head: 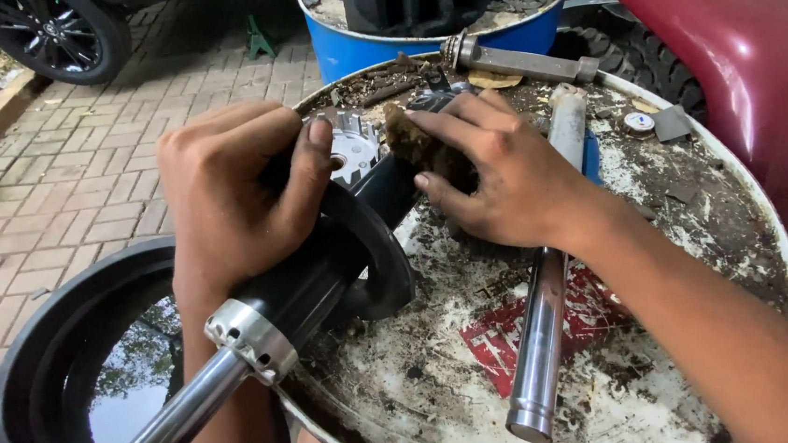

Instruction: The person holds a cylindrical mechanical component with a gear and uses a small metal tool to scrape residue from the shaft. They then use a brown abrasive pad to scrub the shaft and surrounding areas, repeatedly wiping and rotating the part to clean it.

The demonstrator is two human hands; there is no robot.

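Note:
My left hand (227, 188) grips the black body of a shock absorber strut (297, 299), which lies tilted across the edge of a dirty white drum lid (708, 159). The strut's shiny rod points toward the lower left and its metal bracket end (354, 148) shows beyond my fingers. My right hand (503, 180) presses a brown, dirty sponge (411, 140) against the strut's black body near the bracket.
A loose chrome rod (539, 341) lies on the drum lid beside my right forearm. A black basin of dark liquid (40, 371) sits at the lower left. Behind stand a blue drum with parts (353, 51), a metal shaft (532, 65), a red car body (735, 26) and a car wheel (51, 33).

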